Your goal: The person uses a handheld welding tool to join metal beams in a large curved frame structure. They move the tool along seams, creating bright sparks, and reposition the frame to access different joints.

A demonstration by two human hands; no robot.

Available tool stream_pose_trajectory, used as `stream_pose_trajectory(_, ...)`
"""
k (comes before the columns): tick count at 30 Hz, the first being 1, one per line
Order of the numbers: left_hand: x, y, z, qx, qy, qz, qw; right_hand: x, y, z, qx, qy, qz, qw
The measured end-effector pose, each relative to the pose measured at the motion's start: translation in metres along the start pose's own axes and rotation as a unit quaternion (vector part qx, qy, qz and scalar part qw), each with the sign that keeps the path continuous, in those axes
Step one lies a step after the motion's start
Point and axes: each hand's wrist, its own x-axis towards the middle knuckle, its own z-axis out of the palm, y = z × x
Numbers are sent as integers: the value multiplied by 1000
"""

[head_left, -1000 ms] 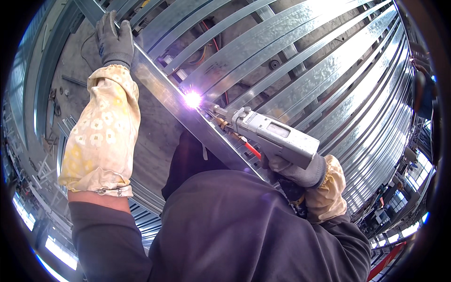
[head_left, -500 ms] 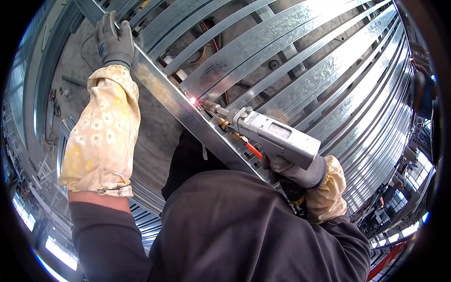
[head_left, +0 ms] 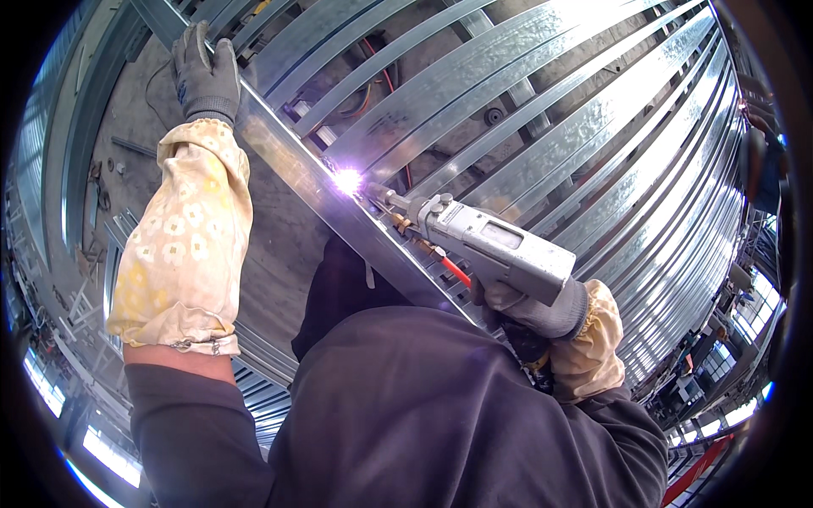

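Seen from above, a gloved right hand point(head_left: 538, 306) grasps the handle of a grey, gun-shaped welding torch point(head_left: 504, 245), its grip closed around it and partly hidden behind the tool's body. The torch's nozzle points left at a violet-white spark point(head_left: 346, 180) on the edge of a long metal beam point(head_left: 339, 212), near the end of one of many shiny slats point(head_left: 406, 118). The gloved left hand point(head_left: 206, 72) lies on the beam farther up, fingers nearly straight, its grip loose rather than wrapped round. The glare hides the joint, so whether slat and beam meet tightly cannot be told. If the left palm is all that steadies the beam, a slip there might shift the seam; a wobble of the right wrist could pull the nozzle off line. Lingering in one place might burn through what looks like thin metal. Spatter seems the nearest danger: a dark-clothed leg point(head_left: 326, 296) is just beside the beam below the spark, a strip of left forearm point(head_left: 179, 361) is bare between cream sleeve guard point(head_left: 186, 229) and dark cuff, and a red cable point(head_left: 379, 63) beneath the slats could be scorched by flying sparks.
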Motion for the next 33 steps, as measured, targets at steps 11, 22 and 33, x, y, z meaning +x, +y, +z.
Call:
stream_pose_trajectory(11,-4,-4,2,-2,-17,-23,1000,-2,-27,-2,127,-31,156,979)
stream_pose_trajectory(22,-3,0,2,20,2,2,1000,-7,-17,17,53,-8,41,998)
stream_pose_trajectory(33,1,0,6,-22,4,8,1000,-17,-45,67,105,95,42,989)
